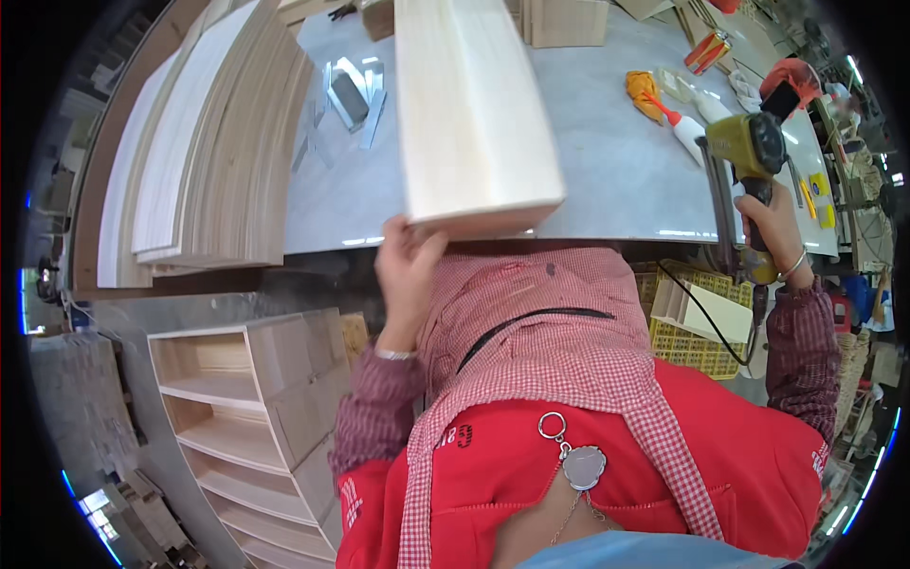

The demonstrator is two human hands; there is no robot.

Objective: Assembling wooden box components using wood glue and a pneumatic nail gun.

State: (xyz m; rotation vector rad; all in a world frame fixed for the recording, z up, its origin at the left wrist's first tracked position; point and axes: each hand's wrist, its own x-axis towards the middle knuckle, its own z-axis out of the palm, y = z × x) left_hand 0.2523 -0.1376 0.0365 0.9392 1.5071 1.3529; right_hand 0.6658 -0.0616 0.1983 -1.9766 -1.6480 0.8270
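A long pale wooden box lies on the grey-white tabletop, its near end at the table's front edge. My left hand is closed on the lower left corner of that end, with the thumb against the near face and the other fingers partly hidden. Out to the right, my right hand grips the handle of an olive-yellow nail gun. The nail gun is raised over the table's right front part, apart from the box. A black air hose hangs near it.
Stacked wooden boards fill the table's left side. Metal strips lie beside the box. Glue bottles, an orange cloth and a can sit at the right. Wooden compartment units stand lower left; a yellow crate sits lower right.
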